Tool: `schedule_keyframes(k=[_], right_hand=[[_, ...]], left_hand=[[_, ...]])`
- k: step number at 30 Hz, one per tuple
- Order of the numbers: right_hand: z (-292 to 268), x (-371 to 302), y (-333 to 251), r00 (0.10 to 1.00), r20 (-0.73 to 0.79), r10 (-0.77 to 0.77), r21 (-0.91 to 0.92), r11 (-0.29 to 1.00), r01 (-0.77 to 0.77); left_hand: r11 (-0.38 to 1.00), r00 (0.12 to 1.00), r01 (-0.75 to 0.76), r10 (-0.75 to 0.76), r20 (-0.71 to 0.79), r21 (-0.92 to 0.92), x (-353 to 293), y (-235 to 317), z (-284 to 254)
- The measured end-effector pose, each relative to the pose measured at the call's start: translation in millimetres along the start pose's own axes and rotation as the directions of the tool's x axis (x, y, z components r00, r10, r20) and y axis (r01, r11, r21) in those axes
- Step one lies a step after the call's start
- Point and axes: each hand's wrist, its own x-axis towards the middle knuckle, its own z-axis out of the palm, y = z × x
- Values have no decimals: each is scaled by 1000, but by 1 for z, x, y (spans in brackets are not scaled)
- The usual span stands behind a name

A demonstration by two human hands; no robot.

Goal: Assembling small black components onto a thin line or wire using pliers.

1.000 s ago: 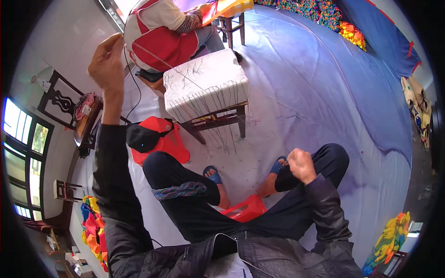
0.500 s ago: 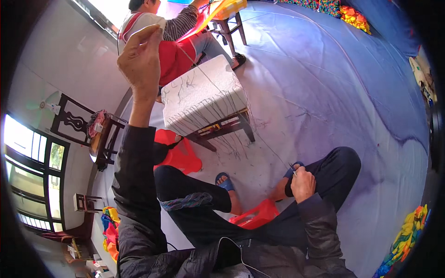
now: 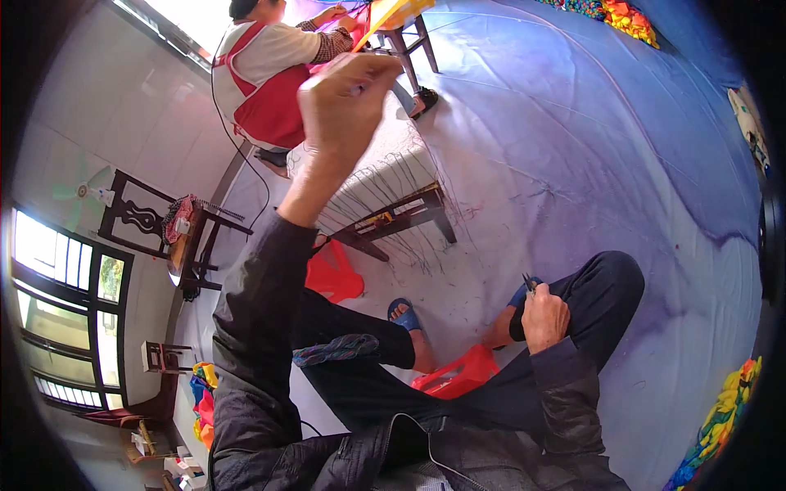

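My left hand [image 3: 348, 106] is raised in front of a white foam block [image 3: 405, 151], slightly blurred, with thumb and fingers pinched together. What sits in that pinch is too small or smeared to make out. Dark thin threads [image 3: 372, 186] lie in a row across the block and hang down over its near side. Above my right knee, my right hand [image 3: 545, 317] is closed around small thread snips [image 3: 528, 282], blades pointing up and away from me. A twisted blue-grey skein of thread [image 3: 337, 349] rests across my left thigh.
A dark wooden stool [image 3: 409, 219] carries the block. Red plastic stools [image 3: 334, 274] stand beside and beneath my legs. Beyond the block, a person in a red apron [image 3: 274, 106] handles bright cloth. Colourful fabric bundles [image 3: 725, 417] lie at the right; thread scraps litter the floor sheet.
My left hand has swung right, from beside the block to in front of it; the thread stretched between my hands no longer shows. My right hand stays near my knee, still gripping the snips.
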Motion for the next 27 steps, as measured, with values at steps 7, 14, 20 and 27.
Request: schedule_keyframes(k=[7, 14, 20, 27], right_hand=[[-5, -2, -8, 992, -96, -84, 144, 985, 98], [-9, -1, -11, 989, -73, -131, 246, 958, 145], [-7, 0, -9, 983, -91, -161, 270, 946, 180], [-7, 0, -11, 973, -123, -193, 272, 937, 220]], left_hand=[[998, 960, 56, -55, 274, 4, -26, 18, 19], [974, 933, 226, -219, 285, 6, -60, -9, 25], [953, 912, 285, -303, 277, 103, -89, -39, 27], [926, 881, 335, -374, 290, 177, -97, -43, 30]])
